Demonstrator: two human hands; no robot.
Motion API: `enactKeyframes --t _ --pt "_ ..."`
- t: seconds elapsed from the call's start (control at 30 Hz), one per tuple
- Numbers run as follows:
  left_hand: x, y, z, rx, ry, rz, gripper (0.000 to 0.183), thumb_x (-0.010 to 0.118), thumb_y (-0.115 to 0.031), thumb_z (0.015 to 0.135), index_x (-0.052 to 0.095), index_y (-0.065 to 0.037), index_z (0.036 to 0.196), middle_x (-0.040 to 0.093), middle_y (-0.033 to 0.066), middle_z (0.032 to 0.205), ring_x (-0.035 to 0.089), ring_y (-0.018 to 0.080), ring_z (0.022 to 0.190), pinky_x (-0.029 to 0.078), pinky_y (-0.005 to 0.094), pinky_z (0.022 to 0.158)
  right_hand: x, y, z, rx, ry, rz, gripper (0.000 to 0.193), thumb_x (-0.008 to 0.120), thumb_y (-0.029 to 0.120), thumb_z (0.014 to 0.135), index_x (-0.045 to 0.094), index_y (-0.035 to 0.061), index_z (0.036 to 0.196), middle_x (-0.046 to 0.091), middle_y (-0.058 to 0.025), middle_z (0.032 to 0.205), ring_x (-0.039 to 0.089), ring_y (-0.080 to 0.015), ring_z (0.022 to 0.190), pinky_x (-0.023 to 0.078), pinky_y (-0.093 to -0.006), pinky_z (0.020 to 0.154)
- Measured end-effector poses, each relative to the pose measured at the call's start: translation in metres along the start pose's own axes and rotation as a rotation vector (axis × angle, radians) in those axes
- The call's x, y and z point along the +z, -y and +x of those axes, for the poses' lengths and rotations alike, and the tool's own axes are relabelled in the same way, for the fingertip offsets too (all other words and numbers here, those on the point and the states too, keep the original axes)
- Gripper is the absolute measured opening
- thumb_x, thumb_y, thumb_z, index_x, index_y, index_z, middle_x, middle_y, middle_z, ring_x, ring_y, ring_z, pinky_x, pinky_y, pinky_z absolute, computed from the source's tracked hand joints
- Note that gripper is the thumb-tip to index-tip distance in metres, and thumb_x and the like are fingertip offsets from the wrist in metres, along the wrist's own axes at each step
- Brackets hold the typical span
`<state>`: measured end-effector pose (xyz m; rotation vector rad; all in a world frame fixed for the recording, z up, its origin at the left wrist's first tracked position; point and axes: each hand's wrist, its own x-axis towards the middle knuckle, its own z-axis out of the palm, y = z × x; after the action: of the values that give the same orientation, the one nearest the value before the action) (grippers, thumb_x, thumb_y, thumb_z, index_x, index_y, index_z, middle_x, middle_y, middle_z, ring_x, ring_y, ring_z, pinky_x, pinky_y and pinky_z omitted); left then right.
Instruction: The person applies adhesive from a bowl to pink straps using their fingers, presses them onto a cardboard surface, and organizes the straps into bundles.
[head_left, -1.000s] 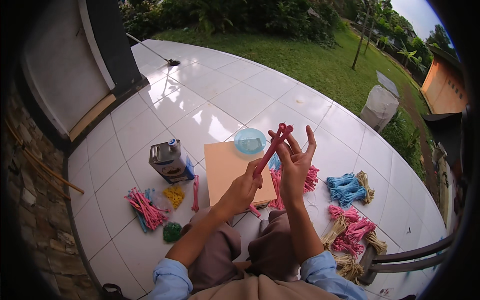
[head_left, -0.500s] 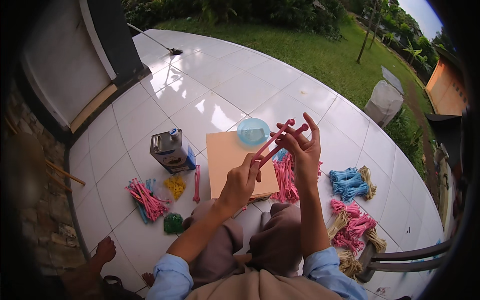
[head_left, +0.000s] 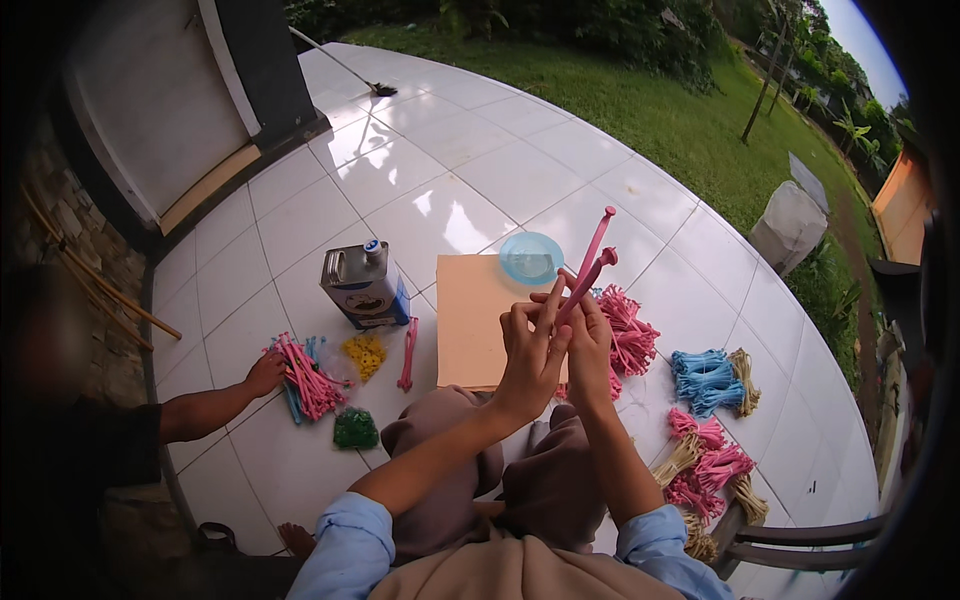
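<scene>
Above the tan board (head_left: 475, 300), my left hand (head_left: 530, 365) and my right hand (head_left: 592, 352) are pressed together. Two pink sticks with flared, knob-like ends, one reaching farther (head_left: 598, 235) and one nearer (head_left: 588, 280), rise from between my fingers. Both hands are closed around their lower parts, which the fingers hide. Just past my right hand lies a heap of similar pink sticks (head_left: 630, 335). A translucent blue bowl (head_left: 532, 258) sits at the board's far edge. One more pink stick (head_left: 408, 353) lies on the tiles left of the board.
Left are a metal can (head_left: 365, 290), yellow pieces (head_left: 365, 355), a green packet (head_left: 356, 428) and a pink-and-blue pile (head_left: 318, 385), touched by another person's hand (head_left: 266, 372). Blue bundles (head_left: 705, 380), pink bundles (head_left: 720, 465) and a dark chair part (head_left: 800, 545) are right.
My hands have come together, and the pink sticks now point more steeply away from me. Another person's hand has reached the pile at left. The whole view has shifted slightly.
</scene>
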<state>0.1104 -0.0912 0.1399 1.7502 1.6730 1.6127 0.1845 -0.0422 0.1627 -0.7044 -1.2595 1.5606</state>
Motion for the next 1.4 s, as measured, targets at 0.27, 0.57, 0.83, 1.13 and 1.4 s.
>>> enactKeyframes --t 0.27,0.57,0.83,1.13,1.4 --pt "-0.069 0.027 0.029 -0.116 -0.406 -0.347 0.042 0.048 -0.008 0.085 0.042 -0.005 0.126 0.040 0.0063 0.118 0.038 0.0168 0.105 0.034 0.0323 0.090 -0.060 0.041 0.033 0.089 0.068 -0.277 0.056 0.058 0.015 0.090 0.031 0.0079 0.138 0.056 -0.0017 0.071 0.046 -0.0050 0.059 0.034 -0.0205 0.052" --pt "-0.038 0.042 0.111 0.499 0.332 0.096 0.028 0.057 -0.010 0.084 0.053 -0.008 0.112 0.055 0.0088 0.110 0.049 0.0253 0.110 0.034 0.0419 0.100 -0.106 0.041 0.073 0.298 0.571 -0.684 0.068 0.065 0.010 0.083 0.027 0.0083 0.139 0.066 -0.0109 0.085 0.062 -0.0124 0.078 0.047 -0.0270 0.069" --pt "0.032 0.153 0.070 0.259 0.658 0.206 0.033 0.063 -0.015 0.083 0.052 -0.012 0.113 0.059 0.0051 0.094 0.063 0.0218 0.080 0.052 0.0340 0.067 -0.134 -0.040 0.113 0.355 0.753 -0.891 0.078 0.063 0.005 0.073 0.026 0.0123 0.141 0.059 -0.0079 0.082 0.055 -0.0151 0.068 0.045 -0.0287 0.065" --pt "0.030 0.215 0.058 0.091 0.497 0.203 0.021 0.065 -0.006 0.078 0.060 -0.012 0.098 0.055 0.0040 0.086 0.061 0.0188 0.063 0.051 0.0313 0.053 -0.167 -0.119 0.152 0.288 0.636 -0.445 0.079 0.061 0.001 0.071 0.027 0.0137 0.141 0.052 -0.0052 0.092 0.054 -0.0127 0.083 0.046 -0.0269 0.075" --pt "0.026 0.212 0.061 0.029 0.480 0.271 0.029 0.070 0.002 0.069 0.069 -0.012 0.095 0.053 0.0050 0.085 0.054 0.0138 0.059 0.044 0.0281 0.050 -0.164 -0.143 0.158 0.212 0.607 -0.385 0.081 0.064 -0.003 0.069 0.027 0.0131 0.140 0.053 -0.0055 0.087 0.056 -0.0139 0.083 0.048 -0.0293 0.082"
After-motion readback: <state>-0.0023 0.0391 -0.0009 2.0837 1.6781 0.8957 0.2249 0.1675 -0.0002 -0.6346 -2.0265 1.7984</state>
